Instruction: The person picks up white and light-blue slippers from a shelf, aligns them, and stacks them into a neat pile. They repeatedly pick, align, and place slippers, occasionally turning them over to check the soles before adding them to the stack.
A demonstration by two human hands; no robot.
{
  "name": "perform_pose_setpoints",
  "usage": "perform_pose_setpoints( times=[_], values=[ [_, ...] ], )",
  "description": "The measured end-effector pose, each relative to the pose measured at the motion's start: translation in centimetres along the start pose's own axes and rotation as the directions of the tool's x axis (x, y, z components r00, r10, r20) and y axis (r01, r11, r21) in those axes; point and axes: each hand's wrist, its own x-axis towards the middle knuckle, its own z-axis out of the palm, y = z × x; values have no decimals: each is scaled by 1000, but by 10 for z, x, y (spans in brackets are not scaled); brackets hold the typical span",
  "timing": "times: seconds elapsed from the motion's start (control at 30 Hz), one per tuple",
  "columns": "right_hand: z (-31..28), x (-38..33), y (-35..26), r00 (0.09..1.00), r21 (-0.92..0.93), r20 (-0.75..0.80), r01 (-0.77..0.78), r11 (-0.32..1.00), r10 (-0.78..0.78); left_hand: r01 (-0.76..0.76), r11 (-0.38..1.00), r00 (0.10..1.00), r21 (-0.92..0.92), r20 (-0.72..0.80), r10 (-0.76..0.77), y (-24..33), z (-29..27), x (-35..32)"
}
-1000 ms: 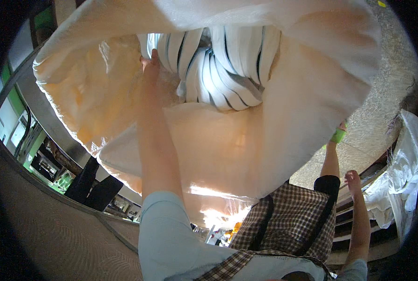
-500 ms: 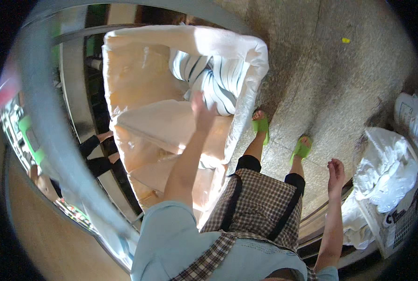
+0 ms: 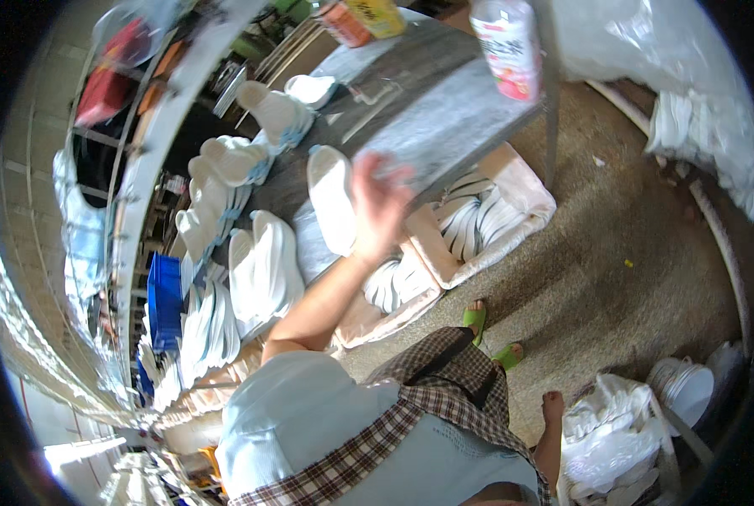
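Note:
My left hand [image 3: 378,202] is raised over the dark worktable [image 3: 427,126], blurred, with its fingers spread apart. Right beside its palm is a white shoe sole [image 3: 330,198]; whether they touch cannot be told. More white soles, some in a stacked row [image 3: 229,160] with light-blue ends, lie along the table's left side. Low at my right side hangs my right hand [image 3: 554,406], its fingers curled in and nothing seen in them. Below the table edge, a lined box [image 3: 533,207] holds several white soles [image 3: 471,223] with dark edge lines.
A pink-labelled bottle [image 3: 509,55] and an orange can [image 3: 341,24] stand on the table. A blue bin [image 3: 165,299] is at the left. On the floor at right are a white bucket [image 3: 682,390], a plastic-bag-filled basket [image 3: 609,438] and a pale pipe [image 3: 723,253].
The view has swung from the lined box to the worktable of soles. My left hand has gone from above the box to beside a sole on the table. My right hand's fingers have curled.

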Motion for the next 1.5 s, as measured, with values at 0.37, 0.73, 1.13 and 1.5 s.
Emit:
perform_pose_setpoints(
  times=[0.37, 0.73, 1.13, 1.5],
  values=[
    [-26, 21, 19, 995, 0, 72, -67, 998, 67, 389, 644, 484, -659, -448, -751, -97, -280, 158],
    [-11, 14, -293, 988, 8, 145, 57, 998, -57, 82, 485, 734, -870, -277, -620, -134, -294, 178],
    [-28, -32, -534, 651, 760, 240, 336, 556, -721, 545, 553, 684, -631, -48, -728, 142, -132, -15],
    [-108, -113, -520, 541, 878, 438, -429, 211, -718, 673, 584, 723, -453, 236, -650, 199, 52, -155]
  ],
)
